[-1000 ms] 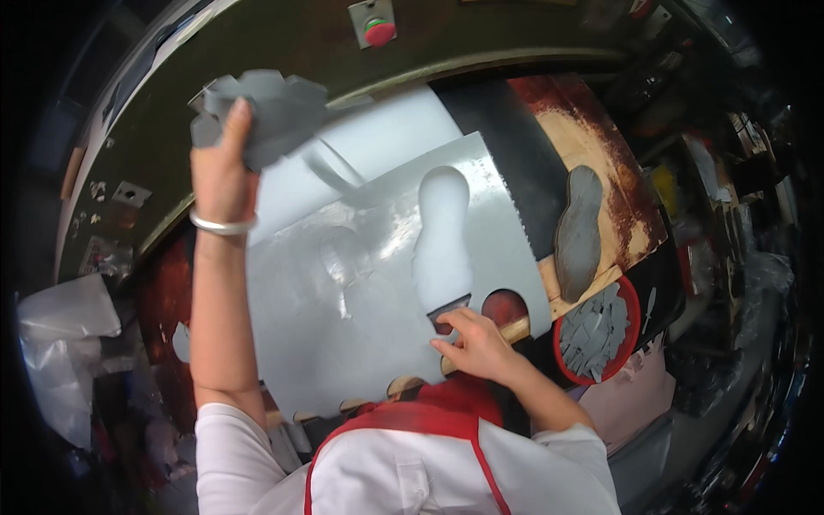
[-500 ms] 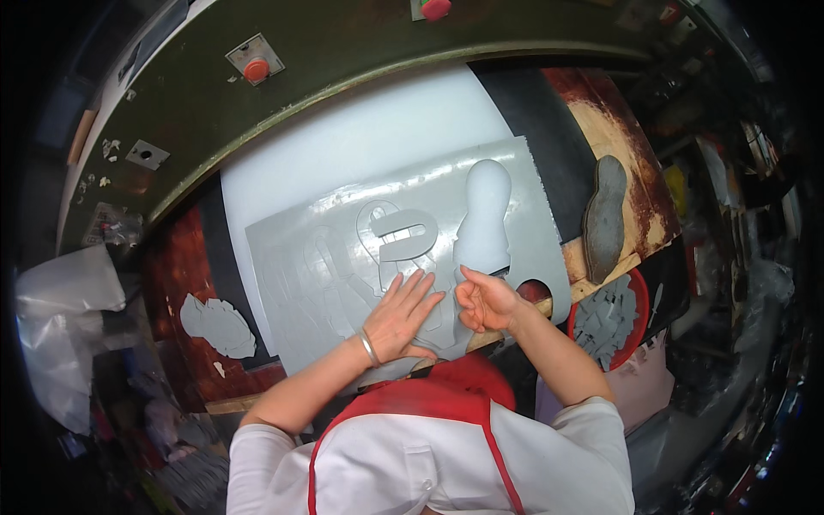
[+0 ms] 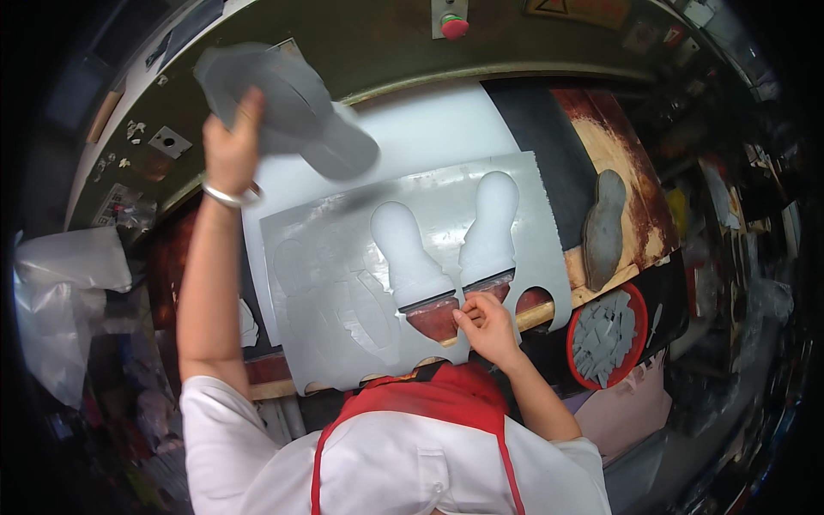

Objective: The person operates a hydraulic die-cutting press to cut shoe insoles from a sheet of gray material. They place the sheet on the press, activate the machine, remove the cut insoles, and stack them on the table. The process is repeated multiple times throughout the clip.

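Note:
My left hand (image 3: pixel 233 150) is raised at the upper left, its fingers closed on a grey sole-shaped cutout (image 3: pixel 339 146) that is blurred by motion; whether it is one piece or several I cannot tell. Below it lies a grey sheet (image 3: pixel 330 223) with two sole-shaped holes, white and red-brown showing through them. At the sheet's near side my right hand (image 3: pixel 487 326) pinches the narrow strip between those two holes. Further left, more sole outlines are marked in the sheet, with their pieces seemingly still in place.
A white board (image 3: pixel 429 112) lies beneath the sheet. On the right are a sole-shaped cutting die (image 3: pixel 604 227) and a red basin (image 3: pixel 637 343) of grey scraps. A green machine beam (image 3: pixel 378 60) with a red button (image 3: pixel 454 27) runs across the back. Clear plastic (image 3: pixel 69 266) hangs at left.
My left hand has gone from the sheet to the upper left, carrying the grey cutout and leaving a second sole-shaped hole. My right hand has moved slightly nearer and taken hold of the strip.

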Demonstrator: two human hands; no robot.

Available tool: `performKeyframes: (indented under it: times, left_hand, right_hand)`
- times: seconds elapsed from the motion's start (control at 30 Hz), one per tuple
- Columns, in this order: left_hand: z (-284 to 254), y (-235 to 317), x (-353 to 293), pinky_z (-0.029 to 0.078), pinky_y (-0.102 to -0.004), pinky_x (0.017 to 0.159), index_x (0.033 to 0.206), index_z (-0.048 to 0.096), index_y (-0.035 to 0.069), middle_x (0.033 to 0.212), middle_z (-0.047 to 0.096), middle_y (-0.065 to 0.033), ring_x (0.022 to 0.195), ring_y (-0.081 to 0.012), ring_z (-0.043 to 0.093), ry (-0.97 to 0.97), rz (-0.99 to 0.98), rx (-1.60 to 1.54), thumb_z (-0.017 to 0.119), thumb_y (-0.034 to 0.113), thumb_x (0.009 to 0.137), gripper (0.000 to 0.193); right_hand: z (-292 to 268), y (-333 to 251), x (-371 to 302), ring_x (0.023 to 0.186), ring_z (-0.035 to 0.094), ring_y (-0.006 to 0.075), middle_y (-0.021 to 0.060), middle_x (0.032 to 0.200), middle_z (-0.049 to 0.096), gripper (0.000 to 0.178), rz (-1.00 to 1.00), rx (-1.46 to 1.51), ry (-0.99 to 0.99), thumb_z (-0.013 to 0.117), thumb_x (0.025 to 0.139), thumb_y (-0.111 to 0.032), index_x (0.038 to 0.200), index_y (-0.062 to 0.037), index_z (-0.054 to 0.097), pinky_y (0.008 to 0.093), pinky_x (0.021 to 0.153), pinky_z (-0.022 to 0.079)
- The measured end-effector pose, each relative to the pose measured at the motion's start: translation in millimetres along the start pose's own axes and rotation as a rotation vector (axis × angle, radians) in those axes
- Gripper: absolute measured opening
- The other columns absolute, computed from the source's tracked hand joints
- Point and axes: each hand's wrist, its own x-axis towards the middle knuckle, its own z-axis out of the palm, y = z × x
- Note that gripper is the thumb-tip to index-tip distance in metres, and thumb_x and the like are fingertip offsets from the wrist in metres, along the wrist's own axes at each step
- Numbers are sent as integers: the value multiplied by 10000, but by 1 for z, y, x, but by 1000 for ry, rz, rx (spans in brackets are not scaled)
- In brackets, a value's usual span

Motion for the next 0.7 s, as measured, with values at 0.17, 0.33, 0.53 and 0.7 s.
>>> performKeyframes:
  times: [0.17, 0.33, 0.53, 0.7]
  left_hand:
    - [-62, 48, 61, 486, -264, 789, 1090, 646, -9, 997, 662, -44, 922, -120, 601, -229, 218, 180, 585, 201, 964, 252]
    - [-32, 45, -87, 469, -375, 960, 1188, 639, 55, 1176, 653, -126, 1116, -249, 606, -454, 205, 601, 622, -37, 809, 391]
    - [-23, -16, -270, 207, -692, 1061, 1356, 515, 244, 1425, 393, -143, 1345, -350, 368, -1104, 199, 522, 703, -1, 604, 812]
    - [-29, -29, -264, 237, -650, 1072, 1325, 533, 191, 1358, 478, -108, 1298, -317, 434, -1089, 122, 418, 616, 20, 715, 639]
  right_hand:
    - [24, -19, -8, 807, 639, 226, 166, 1068, 582, 328, -409, -256, 139, 732, 789, -90, 1074, 18, 610, 305, 703, 540]
    - [58, -26, 8, 629, 511, 200, 138, 845, 570, 766, -91, -62, -353, 713, 779, -130, 1457, -128, 358, 313, 623, 473]
    - [77, -15, 34, 577, 401, 64, 22, 905, 581, 894, 280, 367, -607, 626, 761, 52, 1526, -164, 216, 229, 549, 402]
    - [76, -19, 34, 772, 623, 102, 104, 1079, 638, 853, 314, 763, -608, 533, 810, 120, 1531, -139, 159, 230, 720, 504]
